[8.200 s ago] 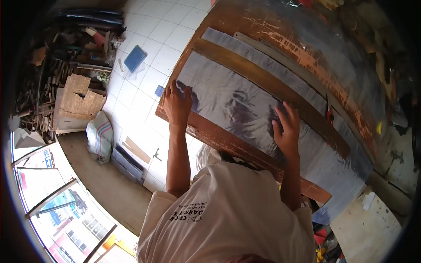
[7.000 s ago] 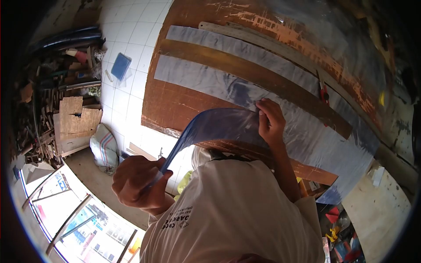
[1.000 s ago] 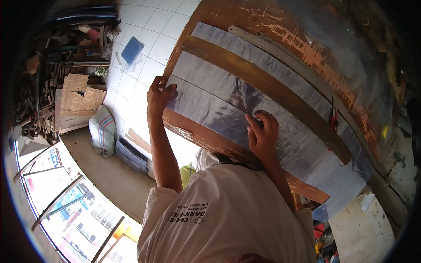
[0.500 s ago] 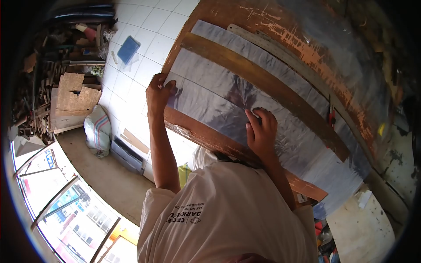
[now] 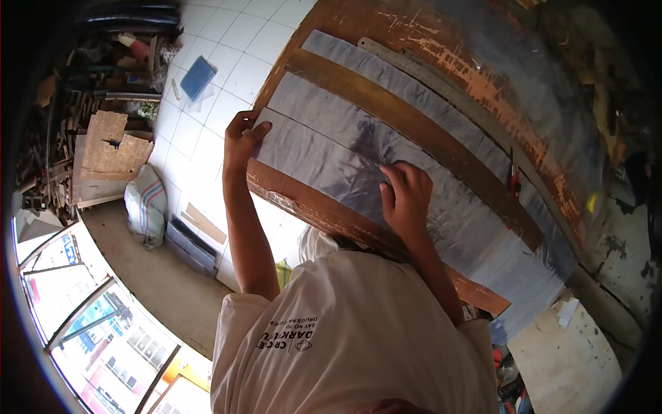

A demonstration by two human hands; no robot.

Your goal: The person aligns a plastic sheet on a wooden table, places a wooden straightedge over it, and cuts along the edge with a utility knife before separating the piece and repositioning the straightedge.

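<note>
Both hands are on the near-left part of the table (image 5: pixel 303 196): left hand (image 5: pixel 243 136) at the left edge, fingers curled, thumb out over the end of the grey front strip (image 5: pixel 310 159); right hand (image 5: pixel 409 190) bent, thumb apart from forefinger, fingertips by the thin dark line along that strip. Can't tell if either is pinching plastic; fingers hide it. Front strip lies flat along the near edge, a band of brown top showing below. Behind the line, more grey sheet (image 5: pixel 317 103), then a long flat brown bar (image 5: pixel 414 124) laid across it, a pale slotted bar (image 5: pixel 389 58) beyond, red-handled tool (image 5: pixel 514 183) toward the right edge. Risk, as judged: thin, creased film could ruck up or skew if the hands pull unevenly; a knock could shift the loose-looking brown bar.
</note>
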